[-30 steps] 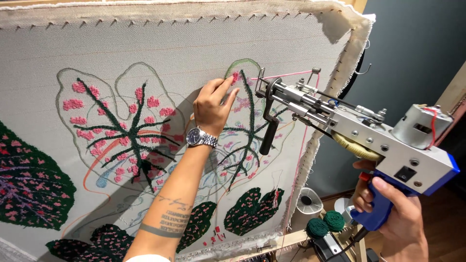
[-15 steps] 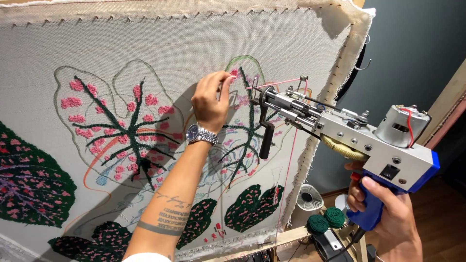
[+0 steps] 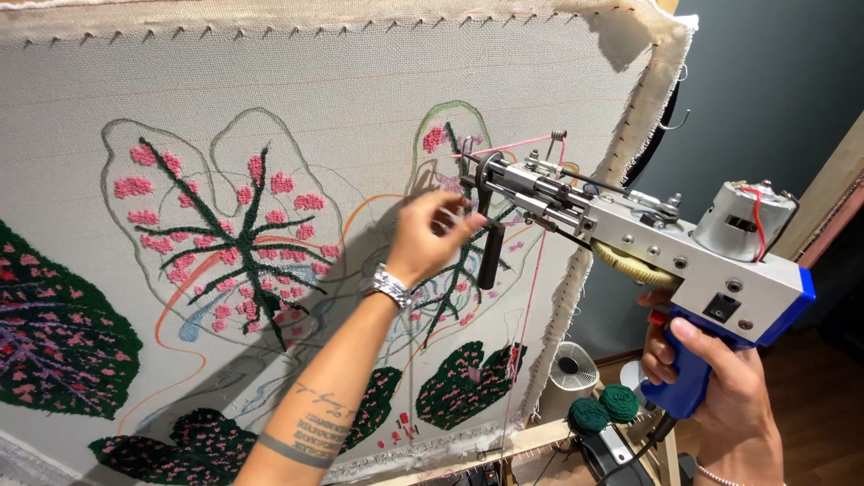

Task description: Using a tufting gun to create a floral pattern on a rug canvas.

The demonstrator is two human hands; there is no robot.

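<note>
Moved since earlier frame: left hand (image 3: 430,236) off the cloth (image 3: 360,99), now back at the gun's black front handle (image 3: 490,252), fingers curled near it; contact not clear.

Head view. Tufting gun (image 3: 630,238): blue grip wrapped firmly by right hand (image 3: 720,387), nose against cloth at the small leaf outline (image 3: 441,135), likely braced for stitching. Pink yarn (image 3: 513,145) feeds the needle. Cloth stretched on frame (image 3: 661,54). Watch (image 3: 391,286) on left wrist. Green yarn balls (image 3: 603,409) below.

Blue-handled silver tufting gun (image 3: 648,243) held level, needle tip against stretched cloth (image 3: 360,81)
</note>
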